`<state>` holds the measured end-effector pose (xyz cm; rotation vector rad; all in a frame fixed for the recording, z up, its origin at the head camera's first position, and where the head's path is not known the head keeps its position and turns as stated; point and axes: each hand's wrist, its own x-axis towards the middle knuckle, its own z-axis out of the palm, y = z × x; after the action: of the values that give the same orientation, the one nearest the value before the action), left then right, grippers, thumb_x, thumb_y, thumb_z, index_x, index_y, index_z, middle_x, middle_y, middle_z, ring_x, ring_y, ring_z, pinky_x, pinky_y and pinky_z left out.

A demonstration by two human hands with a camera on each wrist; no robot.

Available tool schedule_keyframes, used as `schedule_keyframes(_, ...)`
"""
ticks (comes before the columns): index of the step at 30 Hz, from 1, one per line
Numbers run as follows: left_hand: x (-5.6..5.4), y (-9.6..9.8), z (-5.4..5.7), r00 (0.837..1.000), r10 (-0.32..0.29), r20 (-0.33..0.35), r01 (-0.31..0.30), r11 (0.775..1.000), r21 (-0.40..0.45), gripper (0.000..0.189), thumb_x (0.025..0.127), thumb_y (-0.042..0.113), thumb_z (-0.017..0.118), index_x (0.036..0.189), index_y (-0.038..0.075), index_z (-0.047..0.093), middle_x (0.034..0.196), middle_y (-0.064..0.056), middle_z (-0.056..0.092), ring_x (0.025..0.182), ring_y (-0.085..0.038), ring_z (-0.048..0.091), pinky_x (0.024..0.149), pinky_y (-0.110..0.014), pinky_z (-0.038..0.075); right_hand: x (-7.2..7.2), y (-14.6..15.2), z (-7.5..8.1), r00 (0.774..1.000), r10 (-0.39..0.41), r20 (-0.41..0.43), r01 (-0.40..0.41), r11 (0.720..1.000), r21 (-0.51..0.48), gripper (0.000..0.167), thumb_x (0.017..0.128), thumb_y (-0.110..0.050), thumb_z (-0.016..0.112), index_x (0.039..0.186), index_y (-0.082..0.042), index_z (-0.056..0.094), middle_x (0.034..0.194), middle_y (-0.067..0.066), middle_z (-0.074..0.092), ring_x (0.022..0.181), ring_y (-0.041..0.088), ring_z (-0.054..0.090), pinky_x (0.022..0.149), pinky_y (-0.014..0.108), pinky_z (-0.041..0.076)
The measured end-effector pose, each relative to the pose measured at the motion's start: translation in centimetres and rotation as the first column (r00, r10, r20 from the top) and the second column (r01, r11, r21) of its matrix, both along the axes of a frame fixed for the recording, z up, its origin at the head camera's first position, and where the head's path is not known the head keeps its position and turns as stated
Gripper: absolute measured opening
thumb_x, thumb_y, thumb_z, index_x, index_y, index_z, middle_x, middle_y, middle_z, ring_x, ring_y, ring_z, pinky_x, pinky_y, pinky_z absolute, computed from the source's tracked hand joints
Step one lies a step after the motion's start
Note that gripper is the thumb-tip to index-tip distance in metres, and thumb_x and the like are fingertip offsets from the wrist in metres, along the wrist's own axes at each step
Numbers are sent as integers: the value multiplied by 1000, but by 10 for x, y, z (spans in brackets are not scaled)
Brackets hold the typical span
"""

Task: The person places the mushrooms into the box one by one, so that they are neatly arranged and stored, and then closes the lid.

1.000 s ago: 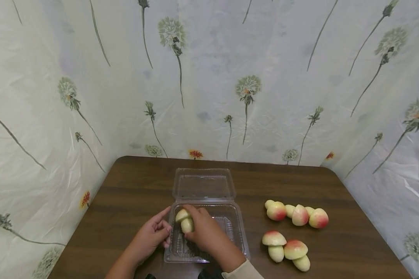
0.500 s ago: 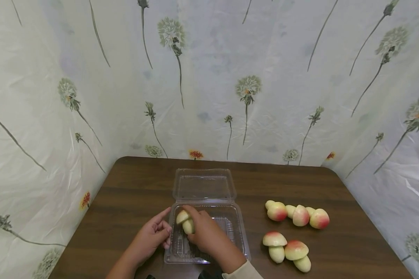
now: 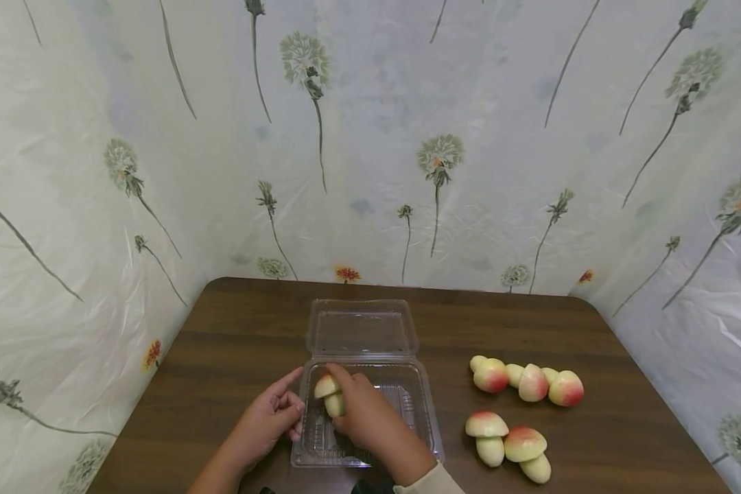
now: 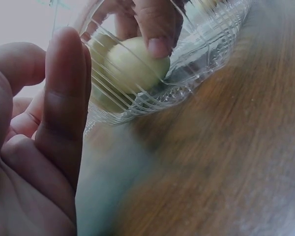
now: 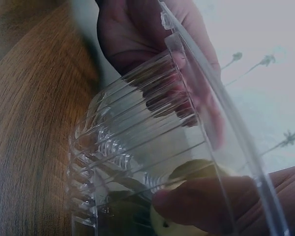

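Observation:
A clear plastic clamshell container (image 3: 401, 449) stands on the table with its lid laid back. Inside its left part, my right hand (image 3: 364, 409) holds a mushroom (image 3: 328, 389) with a pale yellow stem and a cap tinged red. Through the clear wall, the left wrist view shows the right hand's fingers on the pale round mushroom (image 4: 132, 66). My left hand (image 3: 265, 418) is at the container's left rim, index finger stretched along it and the other fingers loosely bent. The right wrist view shows the left hand (image 5: 152, 44) beyond the ribbed wall.
Right of the container lie two mushrooms (image 3: 487, 425) (image 3: 526, 444) near the front, and a row of three more (image 3: 534, 383) behind them. The open lid (image 3: 362, 329) reaches toward the table's (image 3: 241, 329) back edge. A flower-printed curtain (image 3: 370, 137) surrounds the table.
The held mushroom has turned slightly in my right hand and shifted a little to the right, bringing the red on its cap into view. The left hand stays put.

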<state>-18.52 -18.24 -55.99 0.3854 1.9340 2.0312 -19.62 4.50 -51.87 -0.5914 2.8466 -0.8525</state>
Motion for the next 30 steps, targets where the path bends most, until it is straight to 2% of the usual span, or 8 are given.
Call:
schedule_keyframes(9, -2, 0, 0, 1000, 5, -10, -5, 1000, -5, 76, 105, 8, 63, 165, -4, 18, 91, -6, 62, 69, -11, 65, 63, -25, 61, 2, 2, 7, 998, -7, 57, 9, 999, -34, 98, 76, -10, 92, 159, -21, 41, 129, 25, 60, 92, 23, 65, 70, 38, 59)
schedule_keyframes(16, -2, 1, -1, 1000, 5, -21, -5, 1000, -15, 76, 105, 9, 63, 164, -5, 17, 91, -9, 62, 69, -11, 65, 62, -25, 61, 9, 5, 13, 998, -29, 62, 30, 999, -29, 103, 75, -19, 95, 161, -24, 39, 136, 24, 57, 93, 27, 68, 68, 41, 59)
schedule_keyframes(22, -2, 2, -1, 1000, 7, -27, -7, 1000, -13, 76, 105, 9, 63, 164, -5, 17, 91, -9, 62, 69, -11, 65, 62, -25, 61, 18, 11, 16, 998, -43, 43, 44, 999, -20, 100, 80, -30, 92, 163, -25, 36, 142, 22, 54, 105, 33, 68, 77, 48, 61)
schedule_keyframes(27, -1, 3, -1, 1000, 9, -27, -9, 1000, -8, 76, 105, 8, 63, 164, -5, 17, 91, -8, 62, 69, -11, 65, 63, -25, 61, 25, 22, 17, 995, -78, 61, 82, 995, -65, 93, 88, -35, 85, 165, -27, 32, 150, 20, 48, 120, 40, 64, 84, 55, 61)
schedule_keyframes(30, 0, 2, 0, 1000, 12, -26, -13, 1000, -9, 77, 104, 8, 63, 164, -6, 17, 91, -8, 63, 69, -11, 65, 63, -25, 61, 29, 28, 17, 995, -83, 48, 86, 993, -78, 90, 91, -36, 82, 165, -28, 31, 151, 18, 47, 124, 40, 61, 87, 57, 60)
